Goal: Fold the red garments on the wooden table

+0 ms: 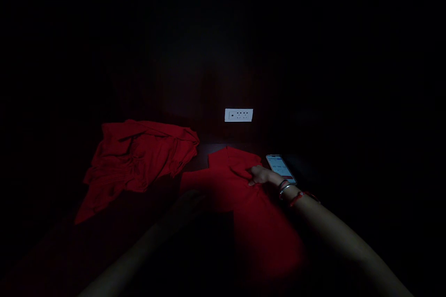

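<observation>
A red cloth [223,181] is spread out in the middle, its upper part folded over and its lower right part reaching towards me. My right hand [258,175] is closed at the cloth's upper right edge, thumb and fingers pinching the fabric. A silver bangle and a red bracelet are on that wrist. My left hand [190,201] lies in deep shadow over the cloth's left part; its fingers are too dark to tell whether they hold anything. A crumpled heap of red cloth [139,157] sits at the left.
Just right of my right hand lies a phone [280,168] with a lit screen. A white socket panel [239,115] is on the dark wall behind. Everything around the lit middle is too dark to make out.
</observation>
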`<state>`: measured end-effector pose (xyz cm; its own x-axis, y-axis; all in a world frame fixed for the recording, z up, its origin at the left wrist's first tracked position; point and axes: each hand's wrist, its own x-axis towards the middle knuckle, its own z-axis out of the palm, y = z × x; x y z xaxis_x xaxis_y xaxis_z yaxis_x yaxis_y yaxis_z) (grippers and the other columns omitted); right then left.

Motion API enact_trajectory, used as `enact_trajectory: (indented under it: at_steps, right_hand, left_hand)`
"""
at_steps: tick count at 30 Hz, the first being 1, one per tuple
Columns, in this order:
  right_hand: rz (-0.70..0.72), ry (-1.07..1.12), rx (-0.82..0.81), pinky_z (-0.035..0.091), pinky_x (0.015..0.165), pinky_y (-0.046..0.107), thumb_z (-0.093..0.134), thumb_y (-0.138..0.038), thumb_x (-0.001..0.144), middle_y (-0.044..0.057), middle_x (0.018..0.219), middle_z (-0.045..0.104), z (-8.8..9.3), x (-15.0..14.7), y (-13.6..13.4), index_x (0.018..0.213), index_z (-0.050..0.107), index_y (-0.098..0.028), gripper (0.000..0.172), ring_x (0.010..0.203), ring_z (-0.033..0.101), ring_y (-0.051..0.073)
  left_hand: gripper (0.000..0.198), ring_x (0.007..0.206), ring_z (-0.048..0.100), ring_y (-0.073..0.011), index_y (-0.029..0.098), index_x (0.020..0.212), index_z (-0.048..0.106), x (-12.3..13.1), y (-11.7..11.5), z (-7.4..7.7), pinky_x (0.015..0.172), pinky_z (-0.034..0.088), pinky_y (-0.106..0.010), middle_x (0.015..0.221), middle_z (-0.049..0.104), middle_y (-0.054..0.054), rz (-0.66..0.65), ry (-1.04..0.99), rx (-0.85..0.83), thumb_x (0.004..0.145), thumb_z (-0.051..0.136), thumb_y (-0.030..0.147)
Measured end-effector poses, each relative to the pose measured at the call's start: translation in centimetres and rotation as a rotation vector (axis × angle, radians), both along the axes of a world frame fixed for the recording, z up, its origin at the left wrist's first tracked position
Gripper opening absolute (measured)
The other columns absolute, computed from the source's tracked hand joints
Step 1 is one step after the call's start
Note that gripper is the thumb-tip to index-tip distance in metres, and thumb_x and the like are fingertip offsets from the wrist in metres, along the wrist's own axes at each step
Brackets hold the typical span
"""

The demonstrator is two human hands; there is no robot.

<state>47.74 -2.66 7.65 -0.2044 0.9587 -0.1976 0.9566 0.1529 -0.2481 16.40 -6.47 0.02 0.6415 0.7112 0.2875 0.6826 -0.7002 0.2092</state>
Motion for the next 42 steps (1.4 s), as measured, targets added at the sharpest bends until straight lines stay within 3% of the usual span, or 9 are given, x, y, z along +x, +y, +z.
enact_trajectory:
  at_steps: [8,14,20,23,26,29,35,38,42]
  right_hand:
    - [0.109,-0.033,0.047,0.040,0.077,0.025,0.047,-0.020,0.077,0.010,0.102,0.061,-1.9,-5.6,0.0,0.100,0.061,-0.017,0.027,0.098,0.055,0.022]
    - [0.138,0.135,-0.001,0.043,0.078,0.029,0.045,-0.023,0.079,0.013,0.105,0.060,0.0,-9.1,1.2,0.101,0.058,-0.012,0.028,0.095,0.056,0.023]
    - [0.063,0.751,-0.118,0.048,0.070,0.026,0.040,-0.019,0.080,0.006,0.096,0.062,4.1,-8.2,5.5,0.105,0.051,-0.014,0.027,0.081,0.059,0.014]
    - [-0.024,0.883,0.049,0.048,0.064,0.026,0.042,-0.014,0.076,0.003,0.083,0.061,6.6,-6.8,8.5,0.098,0.052,-0.014,0.024,0.069,0.057,0.013]
    - [-0.085,0.765,0.267,0.046,0.067,0.026,0.041,-0.012,0.074,0.003,0.086,0.060,7.6,-5.2,11.1,0.096,0.051,-0.014,0.024,0.073,0.055,0.013]
    - [-0.088,0.448,0.369,0.042,0.076,0.027,0.039,-0.011,0.076,0.006,0.100,0.058,5.9,-4.2,12.4,0.102,0.049,-0.014,0.028,0.088,0.053,0.016]
    - [0.001,0.224,0.116,0.044,0.072,0.025,0.057,-0.023,0.069,0.012,0.103,0.060,-0.1,-3.9,11.7,0.104,0.054,-0.012,0.036,0.086,0.057,0.019]
    - [0.111,0.148,-0.043,0.046,0.067,0.021,0.069,-0.024,0.056,0.005,0.104,0.061,-0.9,-4.0,11.1,0.109,0.055,-0.017,0.054,0.083,0.059,0.017]
    - [0.023,-0.036,0.006,0.044,0.063,0.023,0.065,-0.011,0.055,0.008,0.088,0.065,-0.5,-4.2,11.4,0.089,0.063,-0.012,0.035,0.079,0.060,0.021]
  left_hand:
    - [0.040,0.111,0.047,-0.0173,0.028,0.119,0.048,-6.4,0.0,1.2,0.094,0.039,-0.031,0.123,0.049,-0.002,0.036,0.034,-0.117,0.081,0.041,0.023]
    - [0.035,0.106,0.051,-0.0154,0.028,0.111,0.056,-10.4,0.4,2.7,0.093,0.040,-0.028,0.118,0.054,-0.001,0.060,0.059,-0.238,0.082,0.035,0.027]
    - [0.034,0.091,0.056,-0.0172,0.024,0.101,0.059,-7.2,4.0,8.6,0.080,0.044,-0.028,0.103,0.059,-0.003,0.236,0.287,0.029,0.080,0.033,0.020]
    - [0.032,0.090,0.054,-0.0195,0.019,0.100,0.058,-4.6,6.4,12.0,0.078,0.043,-0.030,0.101,0.057,-0.007,0.329,0.337,0.228,0.080,0.032,0.019]
    - [0.029,0.090,0.054,-0.0205,0.018,0.097,0.058,-2.1,8.1,13.4,0.077,0.042,-0.031,0.099,0.057,-0.009,0.316,0.390,0.371,0.080,0.034,0.017]
    - [0.026,0.091,0.054,-0.0199,0.017,0.094,0.059,0.1,9.0,12.1,0.076,0.041,-0.031,0.098,0.057,-0.009,0.236,0.454,0.394,0.080,0.037,0.013]
    - [0.028,0.084,0.057,-0.0232,0.014,0.093,0.061,2.7,8.5,7.3,0.068,0.042,-0.035,0.092,0.059,-0.013,0.244,0.562,0.165,0.078,0.038,0.008]
    - [0.028,0.090,0.054,-0.0265,0.018,0.098,0.060,4.1,7.9,6.1,0.072,0.041,-0.041,0.102,0.057,-0.013,0.181,0.481,0.179,0.079,0.040,0.013]
    - [0.026,0.093,0.052,-0.0269,0.016,0.096,0.061,7.0,7.4,5.4,0.075,0.039,-0.042,0.106,0.055,-0.014,0.129,0.388,0.195,0.077,0.043,0.013]
